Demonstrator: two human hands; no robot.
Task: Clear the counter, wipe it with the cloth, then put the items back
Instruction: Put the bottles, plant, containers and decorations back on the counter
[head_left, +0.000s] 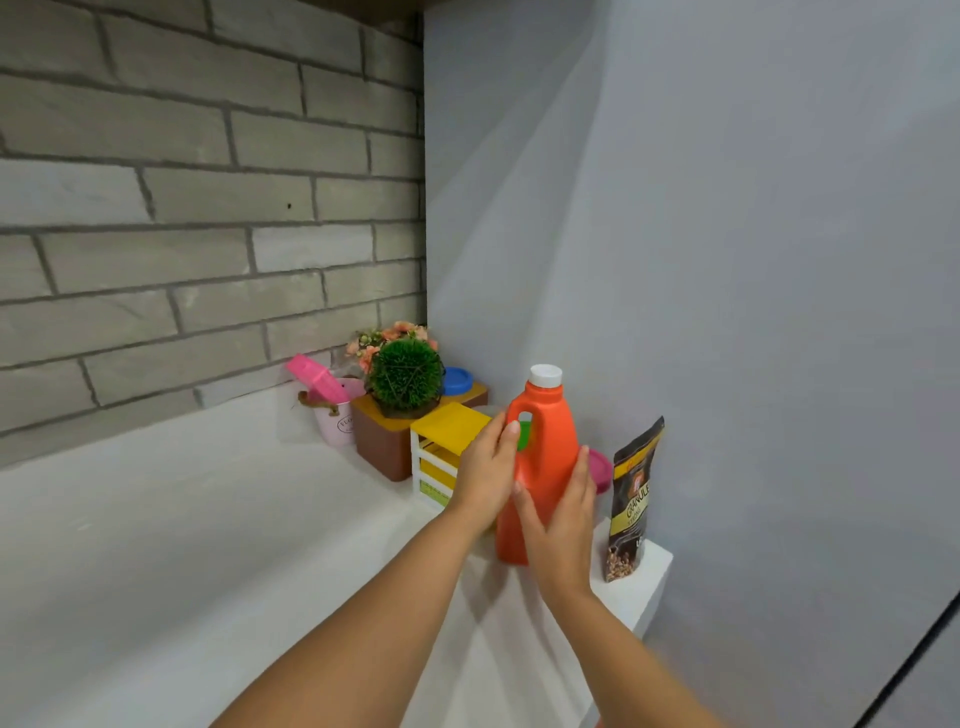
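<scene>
Both my left grip (485, 467) and right grip (561, 519) clasp the upright orange bottle (550, 431) on the bench (208, 519); pouch (634, 499) just right.

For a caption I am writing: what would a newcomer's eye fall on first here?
The orange bottle, held between left hand and right hand near the right end of the counter, stands out. Behind it, a green ball plant sits on a brown box in the corner; a dark coffee pouch stands at the right.
</scene>
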